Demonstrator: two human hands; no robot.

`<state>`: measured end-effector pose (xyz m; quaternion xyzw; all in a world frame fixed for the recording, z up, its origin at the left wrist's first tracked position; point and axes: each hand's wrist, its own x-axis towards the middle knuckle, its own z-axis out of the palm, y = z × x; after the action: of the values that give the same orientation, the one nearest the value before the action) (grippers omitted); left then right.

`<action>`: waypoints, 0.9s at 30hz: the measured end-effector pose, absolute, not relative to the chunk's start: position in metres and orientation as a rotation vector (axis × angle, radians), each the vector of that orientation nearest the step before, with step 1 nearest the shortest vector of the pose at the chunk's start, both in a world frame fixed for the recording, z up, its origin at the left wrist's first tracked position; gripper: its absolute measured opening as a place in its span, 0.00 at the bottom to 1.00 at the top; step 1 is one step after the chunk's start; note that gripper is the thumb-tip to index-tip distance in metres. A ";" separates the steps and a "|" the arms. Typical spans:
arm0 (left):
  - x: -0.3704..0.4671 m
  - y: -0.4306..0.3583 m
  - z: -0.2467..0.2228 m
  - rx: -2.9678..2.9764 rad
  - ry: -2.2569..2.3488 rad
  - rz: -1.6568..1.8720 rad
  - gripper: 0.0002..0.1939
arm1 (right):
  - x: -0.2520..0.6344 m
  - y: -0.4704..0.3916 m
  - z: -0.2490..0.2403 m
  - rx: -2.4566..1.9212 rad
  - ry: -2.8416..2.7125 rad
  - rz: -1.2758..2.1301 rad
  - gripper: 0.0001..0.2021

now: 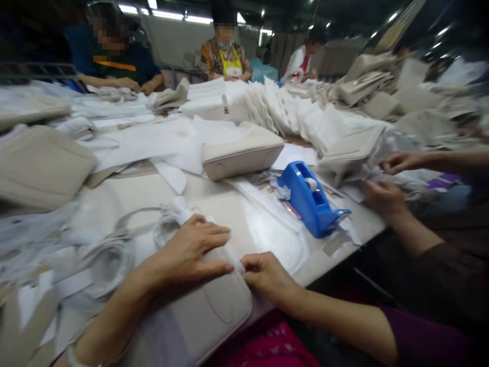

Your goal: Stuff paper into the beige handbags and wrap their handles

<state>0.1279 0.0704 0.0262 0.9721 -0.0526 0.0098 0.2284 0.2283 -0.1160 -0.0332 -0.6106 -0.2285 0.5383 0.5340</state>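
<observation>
A beige handbag with a rounded flap or tab lies on its side at the table's front edge, close to my body. My left hand rests flat on its upper part, fingers stretched and thumb apart. At the bag's right edge, my right hand is closed in a pinch on the border; its fingertips are partly hidden. Beside my left wrist are a rolled strap wrapped in white and a thin beige strap loop. White padded sheeting lies just beyond my right hand.
A blue tape dispenser stands right of centre. Behind it are a beige bag and a row of white-wrapped pieces. A co-worker's hands handle another bag at right. Several people sit across the table. Beige pieces crowd the left.
</observation>
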 end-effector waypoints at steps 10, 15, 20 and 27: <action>0.133 0.066 0.033 2.683 -0.106 -0.116 0.18 | 0.240 -0.117 -0.021 -1.651 -1.188 1.060 0.09; 0.133 0.066 0.032 2.696 -0.084 -0.149 0.18 | 0.249 -0.114 -0.009 -1.519 -0.716 1.324 0.07; 0.133 0.066 0.033 2.706 -0.082 -0.134 0.18 | 0.241 -0.108 -0.016 -1.416 -0.401 1.385 0.05; 0.133 0.065 0.028 2.712 -0.090 -0.130 0.19 | 0.222 -0.107 -0.023 -1.611 -0.494 1.296 0.05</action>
<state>0.1328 0.0655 0.0277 0.9759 -0.0325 -0.0467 0.2108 0.2218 -0.1069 -0.0232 -0.6622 -0.2029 0.5328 0.4863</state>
